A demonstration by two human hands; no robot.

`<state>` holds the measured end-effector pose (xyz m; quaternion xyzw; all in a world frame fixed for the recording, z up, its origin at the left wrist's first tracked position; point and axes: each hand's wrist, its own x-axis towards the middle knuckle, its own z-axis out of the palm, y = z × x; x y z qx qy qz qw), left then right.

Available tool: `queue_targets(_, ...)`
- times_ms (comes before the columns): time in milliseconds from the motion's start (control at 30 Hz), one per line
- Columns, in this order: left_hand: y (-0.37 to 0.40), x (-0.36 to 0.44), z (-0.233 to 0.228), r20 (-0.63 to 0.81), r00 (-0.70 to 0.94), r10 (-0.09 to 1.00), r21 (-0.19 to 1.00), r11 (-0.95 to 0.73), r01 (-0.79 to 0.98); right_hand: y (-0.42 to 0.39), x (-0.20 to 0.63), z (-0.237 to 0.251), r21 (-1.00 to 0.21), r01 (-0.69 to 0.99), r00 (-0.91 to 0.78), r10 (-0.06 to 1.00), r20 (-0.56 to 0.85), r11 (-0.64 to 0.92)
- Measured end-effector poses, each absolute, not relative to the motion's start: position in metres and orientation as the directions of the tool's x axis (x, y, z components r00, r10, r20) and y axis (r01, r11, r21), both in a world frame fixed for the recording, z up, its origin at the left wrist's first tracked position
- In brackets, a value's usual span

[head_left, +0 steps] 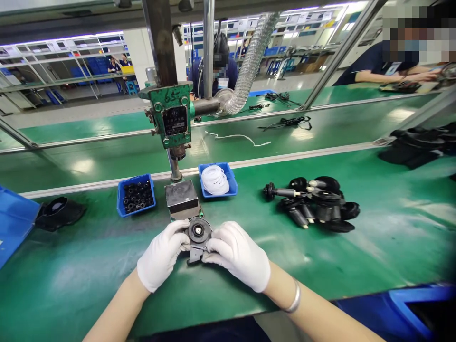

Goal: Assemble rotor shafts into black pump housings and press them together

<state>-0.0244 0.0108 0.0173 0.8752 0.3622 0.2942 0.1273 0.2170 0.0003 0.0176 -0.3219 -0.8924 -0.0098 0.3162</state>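
The gloved left hand (162, 256) and right hand (238, 256) are covering the sides of the round black part (198, 233), hiding how the fingertips are gripping it. The blue bin (14, 223) is running off the left edge, another blue bin (409, 308) is getting cut at the bottom right, and the pieces in the small blue tray (136, 194) are looking too tiny to identify

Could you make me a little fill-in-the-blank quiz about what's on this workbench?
1. Both hands, left hand and right hand, wear ____ gloves and hold a round black part.
2. The tray of white rings is coloured ____.
3. The press behind the hands is painted ____.
4. The pile of black parts lies to the ____ of the hands.

Missing words: white; blue; green; right
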Motion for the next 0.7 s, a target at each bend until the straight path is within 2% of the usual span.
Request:
queue_targets(133,0.012,-0.030,0.014,0.421,0.600,0.680,0.456,-0.731,0.508,-0.005,0.214,0.018,-0.146,0.629,-0.537,0.563,0.628,0.764)
queue_targets(233,0.009,-0.036,0.015,0.393,0.526,0.755,0.684,-0.622,0.381,-0.013,0.212,0.012,-0.231,0.658,-0.434,0.611,0.662,0.717)
queue_targets(333,0.005,-0.032,0.015,0.254,0.396,0.882,0.896,-0.369,0.247,-0.019,0.209,0.007,-0.423,0.591,-0.291,0.670,0.683,0.687)
queue_targets(400,0.002,-0.019,0.014,0.147,0.406,0.902,0.934,-0.262,0.244,-0.018,0.206,0.009,-0.596,0.516,-0.143,0.748,0.648,0.615)
queue_targets(467,0.001,-0.001,0.013,0.069,0.417,0.906,0.947,-0.191,0.257,-0.011,0.201,0.014,-0.759,0.409,-0.026,0.838,0.545,0.506)
queue_targets(533,0.001,0.015,0.009,0.043,0.371,0.927,0.966,-0.134,0.223,-0.004,0.196,0.019,-0.865,0.267,-0.066,0.903,0.424,0.425)
queue_targets(633,0.001,0.028,0.004,0.065,0.286,0.956,0.982,-0.111,0.150,0.002,0.196,0.021,-0.893,0.197,-0.193,0.909,0.368,0.404)
queue_targets(700,0.001,0.029,0.002,0.078,0.268,0.960,0.981,-0.122,0.152,0.002,0.204,0.018,-0.892,0.229,-0.084,0.921,0.381,0.390)
